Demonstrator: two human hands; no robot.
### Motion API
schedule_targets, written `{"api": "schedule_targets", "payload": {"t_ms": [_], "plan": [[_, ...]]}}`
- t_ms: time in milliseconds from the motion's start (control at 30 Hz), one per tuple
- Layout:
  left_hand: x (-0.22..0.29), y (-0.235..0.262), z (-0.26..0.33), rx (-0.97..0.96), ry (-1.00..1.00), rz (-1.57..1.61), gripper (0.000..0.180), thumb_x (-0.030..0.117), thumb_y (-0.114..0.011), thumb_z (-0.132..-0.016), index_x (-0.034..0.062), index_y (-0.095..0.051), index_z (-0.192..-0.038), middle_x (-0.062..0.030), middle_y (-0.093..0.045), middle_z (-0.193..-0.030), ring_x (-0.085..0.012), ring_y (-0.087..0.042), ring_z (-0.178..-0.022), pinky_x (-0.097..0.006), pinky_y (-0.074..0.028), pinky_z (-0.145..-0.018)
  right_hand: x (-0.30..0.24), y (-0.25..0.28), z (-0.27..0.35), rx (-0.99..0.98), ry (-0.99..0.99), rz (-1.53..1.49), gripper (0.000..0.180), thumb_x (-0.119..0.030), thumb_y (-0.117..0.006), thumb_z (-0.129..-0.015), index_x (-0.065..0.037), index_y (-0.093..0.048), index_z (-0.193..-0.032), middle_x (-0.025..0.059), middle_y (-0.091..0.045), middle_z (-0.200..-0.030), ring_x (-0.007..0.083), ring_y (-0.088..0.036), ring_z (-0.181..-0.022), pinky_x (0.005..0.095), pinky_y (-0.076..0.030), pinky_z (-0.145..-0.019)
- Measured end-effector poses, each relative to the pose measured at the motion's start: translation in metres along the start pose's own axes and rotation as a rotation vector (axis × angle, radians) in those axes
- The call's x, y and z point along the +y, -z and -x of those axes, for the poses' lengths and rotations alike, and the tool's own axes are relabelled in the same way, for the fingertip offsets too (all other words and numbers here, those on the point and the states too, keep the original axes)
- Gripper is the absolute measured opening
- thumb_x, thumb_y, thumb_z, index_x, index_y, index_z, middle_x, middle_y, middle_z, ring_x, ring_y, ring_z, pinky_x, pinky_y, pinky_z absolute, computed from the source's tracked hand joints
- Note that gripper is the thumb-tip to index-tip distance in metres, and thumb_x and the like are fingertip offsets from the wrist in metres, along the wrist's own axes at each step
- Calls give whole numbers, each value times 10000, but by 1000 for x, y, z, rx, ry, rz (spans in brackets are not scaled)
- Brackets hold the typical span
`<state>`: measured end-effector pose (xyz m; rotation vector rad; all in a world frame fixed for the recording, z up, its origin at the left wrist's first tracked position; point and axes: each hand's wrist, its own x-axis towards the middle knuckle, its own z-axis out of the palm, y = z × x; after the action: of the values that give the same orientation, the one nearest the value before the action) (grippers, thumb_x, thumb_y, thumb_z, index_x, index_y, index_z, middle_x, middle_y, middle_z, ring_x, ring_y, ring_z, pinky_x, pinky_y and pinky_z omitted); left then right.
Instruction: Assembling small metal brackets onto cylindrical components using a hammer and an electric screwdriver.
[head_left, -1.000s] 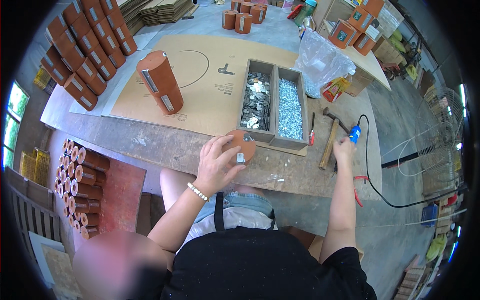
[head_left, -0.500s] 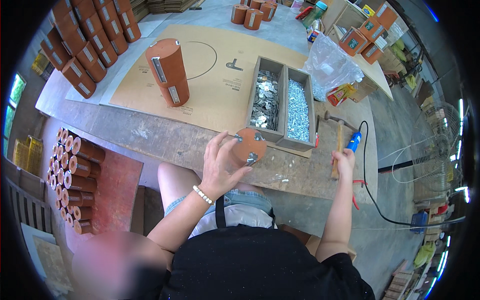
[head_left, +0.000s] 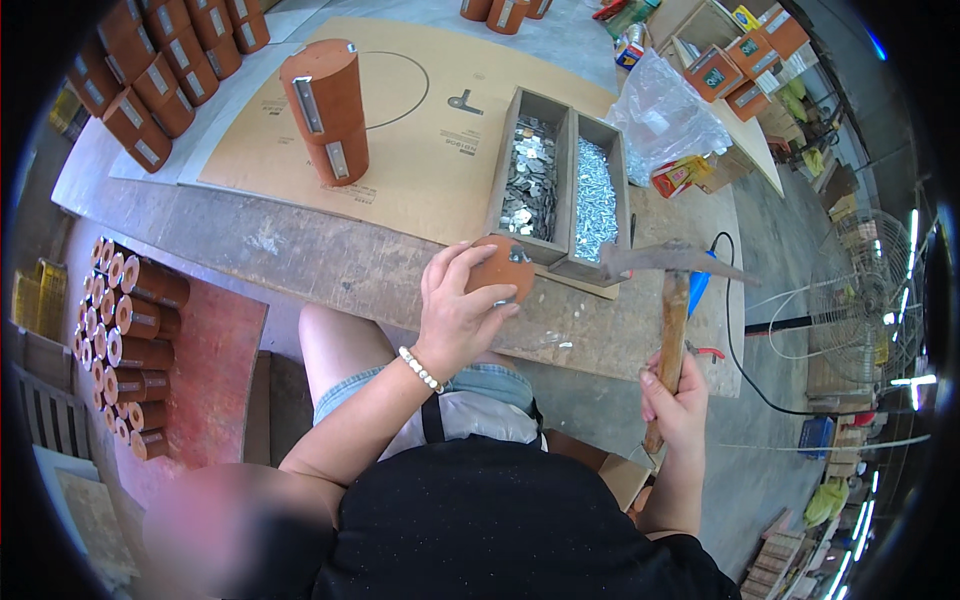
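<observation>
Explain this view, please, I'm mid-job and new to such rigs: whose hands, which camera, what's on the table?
There's no robot: these are a person's bare hands, seen by a fisheye camera on that person's head, looking down; straight edges bend near its rim. The left hand grips a short reddish-brown cylinder; the right hand holds a wooden-handled hammer. On the table are a cardboard sheet bearing two stacked cylinders, and a gray two-part tray of small metal pieces.

The light is soft — white lamps (head_left: 914, 381) glare far right — and the black-rimmed edges bow.
</observation>
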<state>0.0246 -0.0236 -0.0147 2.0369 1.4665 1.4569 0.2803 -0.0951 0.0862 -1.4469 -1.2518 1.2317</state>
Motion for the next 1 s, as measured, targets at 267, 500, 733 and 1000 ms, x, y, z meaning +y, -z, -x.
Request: {"api": "schedule_targets", "payload": {"t_ms": [267, 500, 733, 1000], "plan": [[6, 13, -3, -60, -113, -90, 236, 142, -717, -620, 154, -668, -850, -81, -504, -1197, -323, -399, -1148, -485, -286, -971, 2, -12, 6, 82, 154, 337, 159, -63, -651, -766, 1, -557, -878, -8, -527, -669, 48, -450, -581, 206, -372, -527], [-3, 12, 8, -64, -284, -217, 288, 159, -705, -633, 166, -658, -916, -102, -453, -1258, -315, -399, -1161, -495, -261, -994, 6, -23, 8, -2, 53, 425, 189, -119, -643, -792, 1, -550, -905, 9, -510, -622, 67, -458, -578, 230, -379, -519], [-5, 9, 15, 17, -113, -18, 539, 198, -751, -579, 109, -558, -1074, -152, -419, -1250, -331, -393, -1154, -477, -283, -978, -7, -33, 1, -68, 65, 568, 255, -156, -607, -833, 14, -522, -1004, 76, -517, -644, 131, -482, -562, 267, -397, -527], [-6, -2, 14, 10, 118, 41, 999, 192, -830, -504, 29, -266, -1313, -206, -377, -1283, -364, -377, -1183, -425, -326, -985, -14, -58, -3, -45, 505, 739, 371, -124, -560, -850, 1, -444, -1179, 177, -590, -809, 285, -614, -703, 333, -469, -626]]}}
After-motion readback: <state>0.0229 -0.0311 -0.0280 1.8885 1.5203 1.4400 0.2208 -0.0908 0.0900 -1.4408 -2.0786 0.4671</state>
